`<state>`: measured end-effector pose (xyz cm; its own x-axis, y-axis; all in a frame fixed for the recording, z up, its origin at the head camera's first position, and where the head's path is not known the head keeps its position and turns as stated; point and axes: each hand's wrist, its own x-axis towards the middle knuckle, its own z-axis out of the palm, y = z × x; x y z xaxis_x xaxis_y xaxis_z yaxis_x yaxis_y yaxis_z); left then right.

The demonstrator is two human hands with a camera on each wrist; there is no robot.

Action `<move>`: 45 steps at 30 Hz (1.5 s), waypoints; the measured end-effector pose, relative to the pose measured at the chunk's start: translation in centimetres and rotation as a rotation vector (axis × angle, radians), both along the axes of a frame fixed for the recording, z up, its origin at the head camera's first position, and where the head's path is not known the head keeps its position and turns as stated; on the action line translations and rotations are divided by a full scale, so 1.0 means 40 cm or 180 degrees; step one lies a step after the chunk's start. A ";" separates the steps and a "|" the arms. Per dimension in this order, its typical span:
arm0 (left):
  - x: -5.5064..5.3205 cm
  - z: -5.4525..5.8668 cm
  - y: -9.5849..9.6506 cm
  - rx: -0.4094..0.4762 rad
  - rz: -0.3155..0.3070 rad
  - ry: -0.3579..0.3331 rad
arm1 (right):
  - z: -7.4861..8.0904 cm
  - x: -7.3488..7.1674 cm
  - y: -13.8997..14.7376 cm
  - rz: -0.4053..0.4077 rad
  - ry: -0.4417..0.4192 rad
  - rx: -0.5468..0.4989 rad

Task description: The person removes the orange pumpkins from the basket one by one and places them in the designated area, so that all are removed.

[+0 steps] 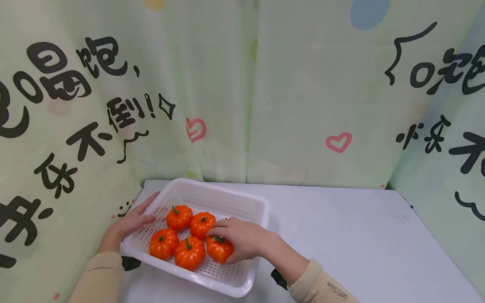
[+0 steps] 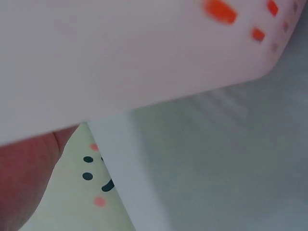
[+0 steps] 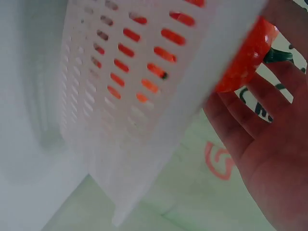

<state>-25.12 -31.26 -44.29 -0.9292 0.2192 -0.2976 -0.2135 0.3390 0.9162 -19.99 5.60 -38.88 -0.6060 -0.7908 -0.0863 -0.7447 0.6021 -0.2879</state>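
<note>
A white perforated plastic basket (image 1: pixel 227 190) stands tilted across the table and has several small orange toy pumpkins with green stems in it. My left hand (image 1: pixel 126 227) holds the basket's left rim, its thumb over the edge and fingers along the outside. At the basket's right end my right hand (image 1: pixel 245 238) grips the rightmost pumpkin (image 1: pixel 219 253), fingers over the far side and thumb in front. The right wrist view shows this pumpkin (image 3: pixel 243 62) past the rim, fingers behind it. Beside it lie a front pumpkin (image 1: pixel 189 253) and a back pumpkin (image 1: pixel 202 224).
The white table (image 1: pixel 341 240) extends to the right of the basket. Pale green curtains (image 1: pixel 295 105) with black lettering and pink hearts stand behind and at both sides. Two more pumpkins, a rear one (image 1: pixel 179 217) and a front one (image 1: pixel 163 244), sit at the basket's left.
</note>
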 end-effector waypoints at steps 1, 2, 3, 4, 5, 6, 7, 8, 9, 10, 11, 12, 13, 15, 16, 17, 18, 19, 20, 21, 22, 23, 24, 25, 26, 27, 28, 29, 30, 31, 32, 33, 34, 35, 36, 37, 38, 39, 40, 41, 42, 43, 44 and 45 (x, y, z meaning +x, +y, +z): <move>0.000 0.000 0.001 -0.0003 0.0019 -0.0006 | 0.009 -0.004 0.009 -0.0036 -0.0013 -0.0047; 0.001 0.001 0.002 -0.0008 -0.0012 0.0014 | 0.018 -0.008 0.020 -0.0078 -0.0039 -0.0093; 0.002 0.002 0.003 -0.0004 -0.0005 0.0016 | 0.026 -0.012 0.032 -0.0123 -0.0043 -0.0133; 0.002 0.002 0.003 -0.0003 -0.0015 0.0025 | 0.035 -0.017 0.045 -0.0174 -0.0057 -0.0170; 0.003 0.003 0.005 0.0003 0.0008 0.0017 | 0.042 -0.022 0.060 -0.0206 -0.0047 -0.0214; 0.004 0.003 0.005 0.0005 -0.0004 0.0023 | 0.049 -0.028 0.075 -0.0235 -0.0041 -0.0263; 0.005 0.004 0.006 -0.0003 -0.0006 0.0031 | 0.055 -0.034 0.091 -0.0277 -0.0037 -0.0298; 0.007 0.004 0.006 -0.0003 -0.0016 0.0033 | 0.062 -0.040 0.109 -0.0325 -0.0043 -0.0345; 0.008 0.004 0.006 0.0001 0.0005 0.0024 | 0.068 -0.045 0.126 -0.0386 -0.0056 -0.0389; 0.008 0.003 0.006 -0.0011 -0.0001 0.0034 | 0.073 -0.051 0.144 -0.0458 -0.0071 -0.0433; 0.009 0.003 0.007 -0.0023 0.0002 0.0036 | 0.077 -0.056 0.163 -0.0529 -0.0078 -0.0474; 0.009 0.004 0.007 -0.0033 0.0000 0.0039 | 0.080 -0.061 0.182 -0.0596 -0.0089 -0.0510; 0.009 0.003 0.007 -0.0046 0.0001 0.0043 | 0.082 -0.066 0.201 -0.0674 -0.0095 -0.0540; 0.008 0.002 0.007 -0.0071 0.0002 0.0049 | 0.084 -0.073 0.236 -0.0808 -0.0100 -0.0611; 0.007 0.002 0.006 -0.0084 -0.0003 0.0053 | 0.084 -0.076 0.252 -0.0865 -0.0095 -0.0634; 0.007 0.003 0.006 -0.0087 -0.0001 0.0050 | 0.082 -0.079 0.268 -0.0902 -0.0079 -0.0652; 0.007 0.003 0.005 -0.0092 -0.0001 0.0048 | 0.080 -0.081 0.282 -0.0936 -0.0072 -0.0669; 0.007 0.003 0.005 -0.0089 0.0006 0.0043 | 0.077 -0.082 0.294 -0.0981 -0.0069 -0.0686; 0.007 0.004 0.004 -0.0083 0.0008 0.0038 | 0.073 -0.084 0.305 -0.1015 -0.0072 -0.0700; 0.007 0.005 0.004 -0.0074 0.0015 0.0028 | 0.068 -0.085 0.316 -0.1046 -0.0081 -0.0714; 0.007 0.005 0.004 -0.0069 -0.0004 0.0034 | 0.063 -0.086 0.325 -0.1069 -0.0090 -0.0730; 0.007 0.006 0.005 -0.0072 0.0006 0.0030 | 0.057 -0.087 0.334 -0.1095 -0.0101 -0.0746; 0.007 0.007 0.005 -0.0075 0.0009 0.0030 | 0.051 -0.088 0.341 -0.1120 -0.0120 -0.0764; 0.007 0.007 0.006 -0.0073 0.0017 0.0026 | 0.045 -0.088 0.348 -0.1145 -0.0139 -0.0777; 0.007 0.007 0.006 -0.0082 0.0008 0.0033 | 0.037 -0.089 0.354 -0.1164 -0.0163 -0.0787; 0.008 0.007 0.007 -0.0093 0.0004 0.0038 | 0.030 -0.089 0.360 -0.1181 -0.0182 -0.0796; 0.008 0.006 0.007 -0.0098 -0.0005 0.0042 | 0.022 -0.090 0.365 -0.1205 -0.0192 -0.0788; 0.008 0.006 0.008 -0.0106 0.0012 0.0034 | 0.013 -0.090 0.370 -0.1226 -0.0205 -0.0781; 0.007 0.005 0.008 -0.0109 0.0005 0.0034 | 0.004 -0.091 0.374 -0.1242 -0.0217 -0.0769; 0.008 0.002 0.008 -0.0109 0.0006 0.0029 | -0.006 -0.093 0.377 -0.1248 -0.0226 -0.0759; 0.008 0.001 0.008 -0.0109 0.0007 0.0029 | -0.016 -0.094 0.380 -0.1258 -0.0231 -0.0750; 0.008 -0.001 0.007 -0.0101 0.0013 0.0021 | -0.026 -0.096 0.382 -0.1270 -0.0230 -0.0732; 0.007 -0.003 0.007 -0.0093 0.0021 0.0019 | -0.035 -0.097 0.384 -0.1266 -0.0228 -0.0718; 0.007 -0.003 0.007 -0.0082 0.0028 0.0010 | -0.044 -0.099 0.386 -0.1262 -0.0232 -0.0716; 0.007 -0.004 0.007 -0.0063 0.0035 0.0005 | -0.052 -0.101 0.387 -0.1261 -0.0235 -0.0712; 0.007 -0.004 0.007 -0.0051 0.0039 -0.0001 | -0.059 -0.103 0.387 -0.1264 -0.0240 -0.0715; 0.007 -0.004 0.007 -0.0038 0.0043 -0.0006 | -0.066 -0.105 0.388 -0.1272 -0.0248 -0.0713; 0.007 -0.004 0.007 -0.0024 0.0043 -0.0013 | -0.073 -0.107 0.389 -0.1276 -0.0255 -0.0713; 0.007 -0.005 0.007 -0.0014 0.0047 -0.0015 | -0.079 -0.109 0.389 -0.1280 -0.0263 -0.0720; 0.006 -0.005 0.007 0.0002 0.0050 -0.0025 | -0.086 -0.111 0.388 -0.1295 -0.0274 -0.0722; 0.006 -0.006 0.007 0.0006 0.0055 -0.0023 | -0.092 -0.113 0.386 -0.1308 -0.0283 -0.0722; 0.005 -0.006 0.007 0.0008 0.0060 -0.0026 | -0.097 -0.114 0.385 -0.1317 -0.0295 -0.0723; 0.005 -0.007 0.007 0.0015 0.0070 -0.0024 | -0.104 -0.116 0.383 -0.1341 -0.0310 -0.0717; 0.005 -0.008 0.007 0.0015 0.0074 -0.0024 | -0.109 -0.118 0.381 -0.1356 -0.0325 -0.0711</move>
